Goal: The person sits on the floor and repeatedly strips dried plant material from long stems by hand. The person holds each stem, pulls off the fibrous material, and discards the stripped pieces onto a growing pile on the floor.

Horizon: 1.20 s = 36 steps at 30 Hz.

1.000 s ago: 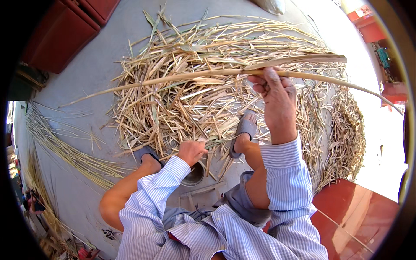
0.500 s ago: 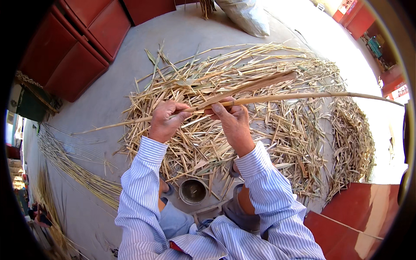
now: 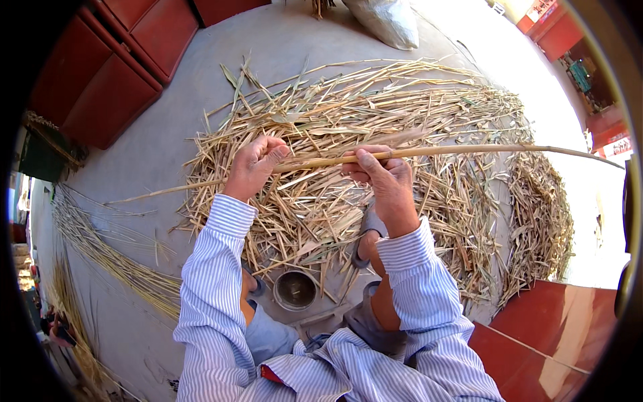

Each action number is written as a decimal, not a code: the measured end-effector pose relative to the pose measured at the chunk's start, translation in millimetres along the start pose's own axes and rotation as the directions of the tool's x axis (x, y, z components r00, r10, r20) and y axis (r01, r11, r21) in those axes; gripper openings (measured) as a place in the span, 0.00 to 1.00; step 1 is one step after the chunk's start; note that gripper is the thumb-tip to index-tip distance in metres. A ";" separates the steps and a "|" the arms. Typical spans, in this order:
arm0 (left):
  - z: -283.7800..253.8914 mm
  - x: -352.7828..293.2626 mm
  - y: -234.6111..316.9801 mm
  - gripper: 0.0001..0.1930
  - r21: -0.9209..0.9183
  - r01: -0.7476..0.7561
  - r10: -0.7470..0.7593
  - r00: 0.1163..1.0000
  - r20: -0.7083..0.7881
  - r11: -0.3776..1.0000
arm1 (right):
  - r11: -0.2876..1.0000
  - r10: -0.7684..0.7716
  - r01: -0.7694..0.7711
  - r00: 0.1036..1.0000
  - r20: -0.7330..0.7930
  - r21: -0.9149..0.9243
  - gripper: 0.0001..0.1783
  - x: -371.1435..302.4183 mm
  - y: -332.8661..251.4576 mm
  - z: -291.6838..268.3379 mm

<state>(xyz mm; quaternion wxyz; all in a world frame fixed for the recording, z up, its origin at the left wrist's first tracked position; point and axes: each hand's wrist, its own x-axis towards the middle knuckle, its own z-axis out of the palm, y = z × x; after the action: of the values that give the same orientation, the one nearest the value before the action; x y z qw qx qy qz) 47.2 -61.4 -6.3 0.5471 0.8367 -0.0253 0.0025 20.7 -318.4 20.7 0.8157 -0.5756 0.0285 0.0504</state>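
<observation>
A long dry reed stalk (image 3: pixel 469 149) lies nearly level across both my hands, with its thin end out to the left and its thick end reaching far right. My left hand (image 3: pixel 253 167) is closed around it near the thin part. Farther right, my right hand (image 3: pixel 385 179) pinches the stalk between thumb and fingers. A blurred strip of dry leaf sheath (image 3: pixel 405 137) shows just beyond the right fingers; whether they still touch it I cannot tell. Underneath spreads a broad heap of stripped husks and straw (image 3: pixel 308 221).
A round bowl with dark contents (image 3: pixel 295 291) sits between my feet. Bundled thin stalks (image 3: pixel 120 258) lie on the left floor. Red sofa-like seats (image 3: pixel 100 87) stand far left, a white sack (image 3: pixel 385 23) at the back, and a red panel (image 3: pixel 529 335) near right.
My right hand has slid right along the stalk, away from my left hand. The leaf sheath, earlier lying over the stalk between the hands, has shifted and blurred beyond the right fingers.
</observation>
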 end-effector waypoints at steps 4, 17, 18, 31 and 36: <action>-26.6 -3.8 -3.9 0.16 0.607 -0.097 0.167 0.984 -0.060 0.789 | 0.999 0.032 -0.031 0.998 -0.047 0.016 0.12 -0.2 -9.0 -8.4; 9.8 -15.1 4.5 0.11 -0.201 0.072 -0.039 0.985 0.166 0.977 | 0.998 -0.060 0.060 0.997 -0.056 0.002 0.11 -1.8 -16.0 -16.3; 10.8 -15.1 5.2 0.10 -0.216 0.085 -0.050 0.985 0.162 0.973 | 0.998 -0.063 0.063 0.996 -0.058 -0.002 0.11 -2.7 -16.6 -16.7; -13.4 -6.2 3.0 0.11 -0.416 -0.143 -0.004 0.943 -0.332 0.898 | 0.997 -0.071 0.074 0.985 -0.158 0.012 0.12 4.3 -16.9 -34.6; -64.9 10.6 -15.3 0.13 -0.480 -0.265 -0.065 0.822 -0.566 0.836 | 0.996 -0.083 0.071 0.968 -0.236 -0.058 0.13 2.7 -16.4 -45.3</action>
<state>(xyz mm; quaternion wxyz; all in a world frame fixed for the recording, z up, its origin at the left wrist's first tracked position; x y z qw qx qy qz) 60.0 3.7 6.0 0.7413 0.6073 0.0909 0.2708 25.8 -366.4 20.6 0.7933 -0.5981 0.1024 -0.0498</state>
